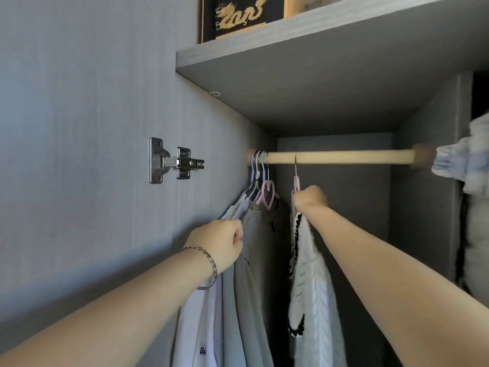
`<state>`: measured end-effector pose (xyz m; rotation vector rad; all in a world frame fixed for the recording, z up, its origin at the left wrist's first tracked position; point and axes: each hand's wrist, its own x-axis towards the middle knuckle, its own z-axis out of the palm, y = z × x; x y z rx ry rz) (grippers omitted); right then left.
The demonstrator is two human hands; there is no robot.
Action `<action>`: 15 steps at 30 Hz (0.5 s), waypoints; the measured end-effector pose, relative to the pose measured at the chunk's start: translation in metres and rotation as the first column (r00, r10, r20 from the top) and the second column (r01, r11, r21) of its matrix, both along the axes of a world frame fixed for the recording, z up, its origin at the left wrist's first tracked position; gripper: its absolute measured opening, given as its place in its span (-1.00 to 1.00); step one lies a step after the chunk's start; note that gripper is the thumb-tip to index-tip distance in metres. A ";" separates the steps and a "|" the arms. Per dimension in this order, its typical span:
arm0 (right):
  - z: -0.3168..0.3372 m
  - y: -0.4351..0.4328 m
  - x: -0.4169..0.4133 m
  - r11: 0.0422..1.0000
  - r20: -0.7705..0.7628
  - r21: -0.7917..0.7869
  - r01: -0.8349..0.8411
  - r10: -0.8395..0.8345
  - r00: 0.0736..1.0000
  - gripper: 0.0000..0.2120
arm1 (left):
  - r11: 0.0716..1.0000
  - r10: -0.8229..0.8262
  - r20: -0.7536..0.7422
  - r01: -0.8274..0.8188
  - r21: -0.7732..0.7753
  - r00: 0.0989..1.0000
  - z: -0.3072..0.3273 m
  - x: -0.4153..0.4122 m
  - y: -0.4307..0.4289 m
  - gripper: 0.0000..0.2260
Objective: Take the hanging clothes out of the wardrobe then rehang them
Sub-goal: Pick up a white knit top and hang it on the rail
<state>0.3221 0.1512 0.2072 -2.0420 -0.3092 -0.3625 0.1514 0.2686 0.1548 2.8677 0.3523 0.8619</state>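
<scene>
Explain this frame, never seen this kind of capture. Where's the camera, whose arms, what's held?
No robot here: a person wears one wide-angle camera on the head, so the two bare arms reaching in are their own. The view looks into a wardrobe. A wooden rail runs under a shelf. The left hand grips fabric in the bunch of clothes hanging at the rail's left end. The right hand is curled round a pink hanger whose hook is over the rail; a white knit hangs from it. A door hinge sits on the left panel.

Dragon plaque (239,17) on shelf (317,83); metal hinge (176,161) left.
</scene>
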 end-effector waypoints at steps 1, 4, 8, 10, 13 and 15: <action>-0.007 0.006 0.004 1.000 -0.008 -0.019 0.005 -0.005 1.000 -0.70 | 1.000 -0.008 -0.004 0.008 0.004 1.000 -0.001 0.002 0.002 -0.84; -0.020 0.028 0.010 0.998 -0.001 -0.062 -0.023 0.023 1.000 -0.67 | 0.999 -0.029 0.011 0.029 -0.026 1.000 -0.004 0.007 0.008 -0.83; -0.015 0.047 0.006 0.981 -0.027 -0.121 -0.154 0.151 0.988 -0.61 | 0.997 -0.041 0.023 0.042 -0.063 0.999 -0.007 0.006 0.008 -0.82; -0.011 0.046 0.003 0.957 -0.082 -0.163 -0.240 0.229 0.970 -0.59 | 0.995 -0.052 0.030 0.054 -0.078 0.998 -0.009 0.004 0.005 -0.82; -0.013 0.034 -0.016 0.938 -0.117 -0.158 -0.309 0.293 0.949 -0.65 | 0.995 -0.064 0.043 0.067 -0.071 0.997 -0.012 -0.003 -0.002 -0.83; -0.022 0.019 -0.038 0.946 -0.075 -0.175 -0.273 0.264 0.962 -0.77 | 0.994 -0.070 0.065 0.075 -0.077 0.995 -0.016 -0.013 -0.008 -0.86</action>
